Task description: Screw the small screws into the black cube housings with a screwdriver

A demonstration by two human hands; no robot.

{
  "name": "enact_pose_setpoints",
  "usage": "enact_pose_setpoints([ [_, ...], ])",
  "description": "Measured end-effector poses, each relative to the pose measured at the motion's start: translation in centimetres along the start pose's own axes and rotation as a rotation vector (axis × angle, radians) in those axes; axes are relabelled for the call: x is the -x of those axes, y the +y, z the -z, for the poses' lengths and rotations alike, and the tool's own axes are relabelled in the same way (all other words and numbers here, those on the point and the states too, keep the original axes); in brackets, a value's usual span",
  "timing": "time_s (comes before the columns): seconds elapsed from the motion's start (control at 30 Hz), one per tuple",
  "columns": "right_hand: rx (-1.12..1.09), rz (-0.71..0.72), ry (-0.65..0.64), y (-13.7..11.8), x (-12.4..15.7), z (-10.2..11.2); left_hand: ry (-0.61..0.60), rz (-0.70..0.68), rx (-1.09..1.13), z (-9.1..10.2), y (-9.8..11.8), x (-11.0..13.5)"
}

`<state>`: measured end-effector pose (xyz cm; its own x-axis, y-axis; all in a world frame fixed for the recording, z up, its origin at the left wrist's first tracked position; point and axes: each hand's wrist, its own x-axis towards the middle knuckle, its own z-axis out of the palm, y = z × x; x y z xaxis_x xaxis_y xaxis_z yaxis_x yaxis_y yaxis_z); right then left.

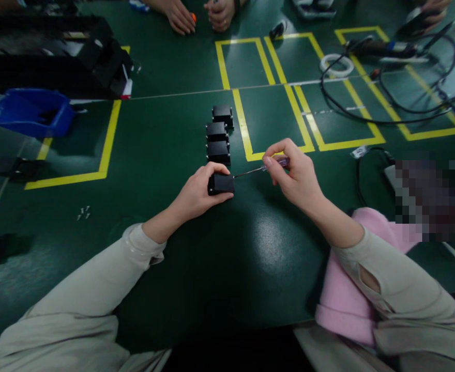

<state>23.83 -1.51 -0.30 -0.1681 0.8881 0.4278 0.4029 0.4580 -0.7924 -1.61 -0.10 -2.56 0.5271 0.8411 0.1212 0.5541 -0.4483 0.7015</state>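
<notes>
My left hand point(202, 188) grips a small black box point(223, 184) on the green table, thumb and fingers around its sides. In my right hand point(295, 173) is a screwdriver point(279, 164) with a clear purplish handle, held in a pinch. Its thin shaft points left, and the tip meets the box's right side near a small screw. Just beyond stand several similar black boxes in a row, among them a near one point(218, 150) and a far one point(222, 114), with shiny screw heads at their corners.
Several small screws point(83, 212) lie to the left. A blue bin point(31, 112) stands by a large black rack point(57, 62). Black cables point(351, 116) and a white tape ring point(336, 65) are at the right, near pink cloth point(346, 289). Another person's hands point(181, 18) rest across the table.
</notes>
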Motion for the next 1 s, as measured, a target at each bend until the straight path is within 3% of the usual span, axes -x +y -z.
enact_pose_setpoints([
  [1.0, 0.024, 0.033, 0.031, 0.11, 0.08, -0.12, 0.005, 0.0, 0.012, -0.13, 0.04, -0.01],
])
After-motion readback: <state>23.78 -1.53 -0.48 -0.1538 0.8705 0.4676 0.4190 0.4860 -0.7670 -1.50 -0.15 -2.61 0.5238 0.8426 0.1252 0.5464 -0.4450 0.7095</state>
